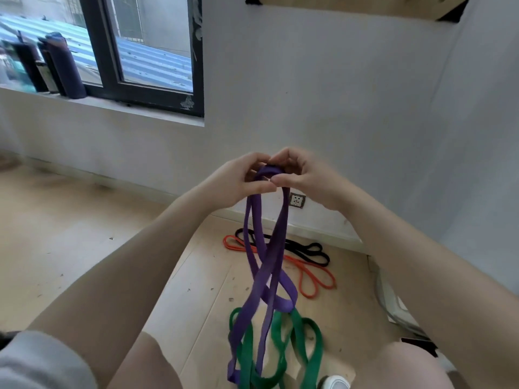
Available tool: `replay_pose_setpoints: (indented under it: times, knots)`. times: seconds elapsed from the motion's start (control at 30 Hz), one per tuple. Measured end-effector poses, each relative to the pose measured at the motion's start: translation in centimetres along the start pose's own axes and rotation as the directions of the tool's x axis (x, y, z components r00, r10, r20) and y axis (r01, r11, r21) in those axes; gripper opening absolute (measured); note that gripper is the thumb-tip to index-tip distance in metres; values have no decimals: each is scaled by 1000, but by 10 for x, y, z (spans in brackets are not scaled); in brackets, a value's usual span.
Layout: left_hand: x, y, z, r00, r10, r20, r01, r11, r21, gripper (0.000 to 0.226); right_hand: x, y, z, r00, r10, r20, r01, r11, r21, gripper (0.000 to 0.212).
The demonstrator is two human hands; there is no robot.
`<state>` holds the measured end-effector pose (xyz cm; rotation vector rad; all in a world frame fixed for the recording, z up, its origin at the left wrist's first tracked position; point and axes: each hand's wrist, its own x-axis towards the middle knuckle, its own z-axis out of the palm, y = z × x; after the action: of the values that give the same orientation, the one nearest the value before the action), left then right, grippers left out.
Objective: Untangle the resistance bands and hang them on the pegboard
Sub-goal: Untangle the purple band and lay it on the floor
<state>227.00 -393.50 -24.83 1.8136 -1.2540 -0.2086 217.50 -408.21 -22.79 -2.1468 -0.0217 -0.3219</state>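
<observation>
Grip: my left hand (241, 181) and right hand (303, 175) meet fingertip to fingertip, both pinching the top fold of the purple band (266, 265).
Purple band: hangs below my grip in crossed, twisted loops, its lower end threaded through the green band (306, 343).
Green band: piled on the floor beneath my hands, tangled with the purple one.
On the floor: the orange band (311, 276) and black band (309, 249) lie beyond and below my grip, near the wall.
Pegboard: its wooden lower edge (351, 8) shows high above my hands; no band visible on it.
Progress: early, by my reckoning; untangling under way, all hanging left.
</observation>
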Motion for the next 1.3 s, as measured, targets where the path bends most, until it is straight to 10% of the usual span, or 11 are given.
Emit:
replay_pose_setpoints:
  times: [0.17, 0.3, 0.43, 0.7, 0.87, 1.3]
  knots:
    - [10, 10, 7, 1000, 28, -14, -23, 964, 264, 24, -17, 19, 1, 983, 52, -176, -16, 980, 199, 20]
    - [8, 12, 20, 997, 52, -61, -43, 989, 138, 19, -39, 49, 16, 987, 127, -100, -72, 899, 432, 25]
    - [4, 12, 26, 984, -10, -177, -10, 994, -109, 15, -63, 74, 40, 978, 204, 45, -209, 946, 249, 31]
    - [-23, -6, 15, 935, -146, -322, 19, 930, -366, 11, -63, 61, 31, 969, 167, -181, -107, 948, 301, 27]
    - [-36, -13, 7, 980, -153, -126, 106, 941, -321, 38, -49, 28, 7, 952, 94, -290, 3, 948, 319, 21]
    - [-36, -6, 43, 986, -136, -95, 90, 919, -383, 23, -40, 8, 10, 960, 2, -281, 46, 985, 165, 17]
